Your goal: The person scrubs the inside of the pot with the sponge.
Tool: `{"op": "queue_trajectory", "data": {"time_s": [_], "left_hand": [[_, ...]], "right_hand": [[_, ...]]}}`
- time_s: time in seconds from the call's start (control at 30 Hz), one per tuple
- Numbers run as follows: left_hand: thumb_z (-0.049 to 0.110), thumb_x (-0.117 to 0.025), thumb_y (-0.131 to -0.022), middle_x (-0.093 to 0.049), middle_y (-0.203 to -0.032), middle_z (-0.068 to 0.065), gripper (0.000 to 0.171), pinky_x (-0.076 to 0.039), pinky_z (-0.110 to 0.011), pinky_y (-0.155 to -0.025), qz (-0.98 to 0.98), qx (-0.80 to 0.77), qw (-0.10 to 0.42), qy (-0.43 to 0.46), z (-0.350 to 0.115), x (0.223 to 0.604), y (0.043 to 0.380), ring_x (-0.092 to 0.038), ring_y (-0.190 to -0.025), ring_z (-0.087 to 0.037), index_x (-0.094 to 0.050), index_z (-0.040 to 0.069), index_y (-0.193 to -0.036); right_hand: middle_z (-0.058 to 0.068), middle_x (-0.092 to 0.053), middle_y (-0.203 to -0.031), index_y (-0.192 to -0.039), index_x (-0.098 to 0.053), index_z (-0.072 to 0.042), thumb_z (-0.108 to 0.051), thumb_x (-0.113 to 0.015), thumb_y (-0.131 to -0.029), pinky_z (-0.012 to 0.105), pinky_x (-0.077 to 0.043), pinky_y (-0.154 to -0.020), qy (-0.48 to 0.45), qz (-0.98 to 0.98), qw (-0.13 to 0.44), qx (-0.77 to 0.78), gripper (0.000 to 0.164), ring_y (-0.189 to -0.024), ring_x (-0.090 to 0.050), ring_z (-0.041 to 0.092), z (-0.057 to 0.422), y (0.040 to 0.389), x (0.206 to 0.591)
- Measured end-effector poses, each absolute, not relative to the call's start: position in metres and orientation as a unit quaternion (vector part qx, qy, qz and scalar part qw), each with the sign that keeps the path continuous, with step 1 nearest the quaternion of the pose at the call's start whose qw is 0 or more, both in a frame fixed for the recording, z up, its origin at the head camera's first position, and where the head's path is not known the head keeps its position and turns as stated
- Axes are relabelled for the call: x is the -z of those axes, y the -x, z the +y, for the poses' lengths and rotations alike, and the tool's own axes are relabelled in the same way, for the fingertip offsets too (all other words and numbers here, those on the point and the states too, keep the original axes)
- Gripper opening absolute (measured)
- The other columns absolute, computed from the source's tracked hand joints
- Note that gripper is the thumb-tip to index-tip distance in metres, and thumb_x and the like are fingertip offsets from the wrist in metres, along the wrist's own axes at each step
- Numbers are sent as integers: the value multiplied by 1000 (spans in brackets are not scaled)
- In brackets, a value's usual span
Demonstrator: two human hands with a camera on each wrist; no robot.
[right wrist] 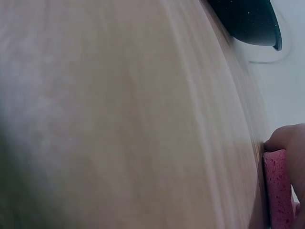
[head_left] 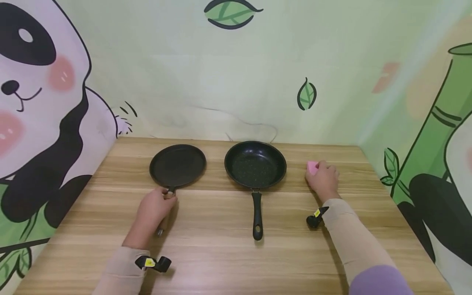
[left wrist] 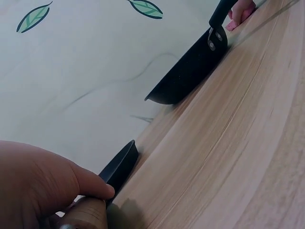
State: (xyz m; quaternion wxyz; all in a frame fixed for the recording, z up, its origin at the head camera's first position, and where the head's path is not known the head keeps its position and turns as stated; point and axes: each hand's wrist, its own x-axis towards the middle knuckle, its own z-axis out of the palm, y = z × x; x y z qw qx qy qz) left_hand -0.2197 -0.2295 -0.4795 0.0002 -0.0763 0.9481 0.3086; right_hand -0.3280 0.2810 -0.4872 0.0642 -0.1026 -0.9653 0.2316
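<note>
One flat round pan (head_left: pixel 178 165), wooden handle (left wrist: pixel 88 212), porous pink sponge (right wrist: pixel 278 186)

Light-brown wood-grain tabletop (head_left: pixel 214 254), shallow flat black pan (head_left: pixel 178 165) at left, deeper black frying pan (head_left: pixel 255 164) at centre, handle (head_left: pixel 257 217) at near side, pink sponge (head_left: pixel 312 167) at right
</note>
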Motion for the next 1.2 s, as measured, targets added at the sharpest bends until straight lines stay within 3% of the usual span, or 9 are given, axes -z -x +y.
{"op": "queue_trajectory", "data": {"time_s": [0.17,0.3,0.63,0.97,1.2], "left_hand": [[20,-62,-90,-61,-84,-13,20,-49,-42,-70,952,-303,-10,51,-229,478,221,-58,-76,-30,-59,1,-93],[16,-63,-88,-57,-76,-10,14,-43,-36,-62,953,-300,-23,40,-231,477,222,-55,-71,-28,-56,4,-84],[15,-63,-86,-55,-75,-7,13,-42,-35,-61,952,-305,-16,38,-227,481,219,-53,-69,-26,-55,6,-82],[15,-63,-85,-55,-76,-7,13,-42,-35,-62,944,-325,-35,44,-222,483,213,-53,-71,-26,-55,6,-83],[16,-66,-85,-63,-86,-10,19,-47,-35,-68,924,-374,-53,61,-220,489,214,-58,-75,-25,-61,1,-95]], "right_hand": [[32,-44,-119,-130,-47,3,-34,-57,-93,55,-39,-88,103,-964,61,-236,53,-111,-38,45,282,330,486],[32,-44,-120,-130,-47,2,-36,-58,-94,55,-40,-89,105,-963,56,-243,54,-111,-40,45,279,337,479],[28,-49,-122,-134,-51,0,-36,-60,-92,54,-45,-90,44,-958,92,-268,56,-114,-43,42,230,365,434],[19,-49,-127,-135,-54,-8,-38,-66,-90,46,-48,-87,-46,-957,79,-276,55,-112,-45,34,119,377,408],[15,-57,-128,-134,-61,-12,-41,-68,-91,41,-49,-85,-146,-958,65,-238,52,-111,-52,30,44,373,410]]}}
